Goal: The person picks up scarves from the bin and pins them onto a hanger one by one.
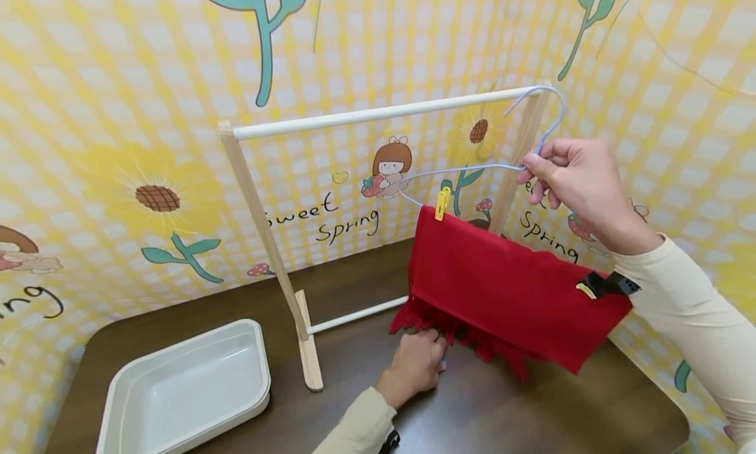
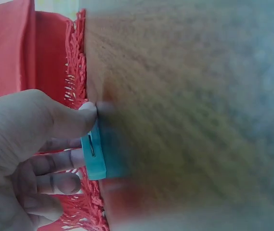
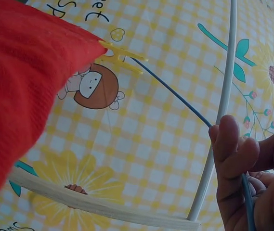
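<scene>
My right hand (image 1: 581, 178) pinches a light blue wire hanger (image 1: 461, 170) just below its hook, holding it in the air. From the hanger hangs a folded red fringed cloth (image 1: 496, 277), tilted down to the right. A yellow clothespin (image 1: 441, 205) clips its left upper corner. Another small yellow piece (image 1: 586, 290) shows on the cloth's right side beside the black wrist camera. Low over the table, under the fringe, my left hand (image 1: 416, 362) pinches a teal clothespin (image 2: 94, 159), with thumb and fingers on it in the left wrist view.
A wooden rack with a white top rail (image 1: 366, 116) stands behind the cloth; the hanger's hook is near the rail's right end. To the left, a white tray (image 1: 260, 369) sits on the dark brown table (image 1: 354, 369). Patterned yellow walls (image 1: 118, 80) enclose the back and right.
</scene>
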Demonstrator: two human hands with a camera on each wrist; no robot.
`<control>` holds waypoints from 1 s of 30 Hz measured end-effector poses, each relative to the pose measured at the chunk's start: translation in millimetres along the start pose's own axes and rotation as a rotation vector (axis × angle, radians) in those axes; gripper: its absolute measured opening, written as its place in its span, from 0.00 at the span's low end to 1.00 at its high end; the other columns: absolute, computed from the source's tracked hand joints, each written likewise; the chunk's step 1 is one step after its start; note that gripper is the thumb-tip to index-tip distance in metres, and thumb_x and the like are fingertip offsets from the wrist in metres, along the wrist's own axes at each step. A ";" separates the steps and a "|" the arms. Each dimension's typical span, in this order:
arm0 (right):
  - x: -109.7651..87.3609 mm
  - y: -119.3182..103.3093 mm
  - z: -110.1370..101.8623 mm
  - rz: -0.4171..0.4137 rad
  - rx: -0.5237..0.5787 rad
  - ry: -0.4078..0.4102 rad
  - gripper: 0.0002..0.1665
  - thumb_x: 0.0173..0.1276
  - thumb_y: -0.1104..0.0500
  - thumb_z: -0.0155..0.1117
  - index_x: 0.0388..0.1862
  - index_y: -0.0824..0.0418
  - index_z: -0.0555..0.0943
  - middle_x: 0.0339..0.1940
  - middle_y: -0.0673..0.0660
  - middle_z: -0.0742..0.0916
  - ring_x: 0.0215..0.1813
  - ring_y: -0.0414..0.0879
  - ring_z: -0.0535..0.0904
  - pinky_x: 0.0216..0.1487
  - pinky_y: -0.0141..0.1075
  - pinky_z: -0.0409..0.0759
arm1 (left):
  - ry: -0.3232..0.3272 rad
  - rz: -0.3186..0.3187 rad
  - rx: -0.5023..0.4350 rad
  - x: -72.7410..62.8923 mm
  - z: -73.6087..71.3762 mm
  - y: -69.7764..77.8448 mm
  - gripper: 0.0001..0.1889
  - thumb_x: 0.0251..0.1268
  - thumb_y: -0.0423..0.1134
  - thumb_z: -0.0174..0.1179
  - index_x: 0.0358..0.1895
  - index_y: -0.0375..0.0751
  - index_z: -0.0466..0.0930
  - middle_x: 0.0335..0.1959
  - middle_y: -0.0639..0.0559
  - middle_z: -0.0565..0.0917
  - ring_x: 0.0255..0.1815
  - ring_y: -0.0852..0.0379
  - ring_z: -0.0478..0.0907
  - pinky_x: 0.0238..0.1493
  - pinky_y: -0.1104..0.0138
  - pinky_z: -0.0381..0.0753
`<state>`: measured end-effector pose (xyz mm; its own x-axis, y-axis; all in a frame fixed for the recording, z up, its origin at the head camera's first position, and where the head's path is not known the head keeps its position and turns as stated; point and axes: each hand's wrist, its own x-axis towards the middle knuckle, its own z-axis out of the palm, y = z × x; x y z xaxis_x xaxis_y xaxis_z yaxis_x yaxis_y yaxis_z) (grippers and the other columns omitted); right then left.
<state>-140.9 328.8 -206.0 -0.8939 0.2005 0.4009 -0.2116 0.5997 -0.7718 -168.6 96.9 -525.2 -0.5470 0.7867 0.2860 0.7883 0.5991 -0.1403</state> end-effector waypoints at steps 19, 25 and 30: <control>-0.2 10.3 14.2 -0.015 -0.024 -0.018 0.16 0.76 0.57 0.61 0.39 0.72 0.82 0.22 0.38 0.88 0.16 0.42 0.76 0.15 0.30 0.66 | 0.065 -0.127 -0.234 -29.0 -23.4 -9.5 0.14 0.44 0.34 0.72 0.28 0.48 0.74 0.26 0.59 0.78 0.22 0.54 0.81 0.19 0.63 0.73; 1.4 14.7 15.8 -0.014 -0.019 -0.024 0.16 0.76 0.57 0.61 0.38 0.70 0.82 0.23 0.40 0.88 0.16 0.41 0.75 0.14 0.31 0.64 | 0.006 -0.125 -0.272 -33.5 -30.0 -15.8 0.12 0.48 0.32 0.70 0.29 0.49 0.74 0.27 0.58 0.76 0.23 0.55 0.81 0.20 0.63 0.73; 1.0 15.9 17.4 -0.010 0.012 -0.021 0.16 0.76 0.57 0.61 0.36 0.71 0.80 0.23 0.39 0.88 0.16 0.41 0.75 0.15 0.31 0.65 | -0.029 -0.097 -0.297 -35.1 -34.1 -21.5 0.10 0.52 0.32 0.68 0.31 0.48 0.76 0.28 0.57 0.75 0.22 0.56 0.79 0.20 0.63 0.74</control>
<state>-152.0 325.0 -226.5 -0.8998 0.1787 0.3981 -0.2248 0.5921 -0.7739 -156.7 51.3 -499.9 -0.6284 0.7342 0.2570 0.7773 0.6054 0.1711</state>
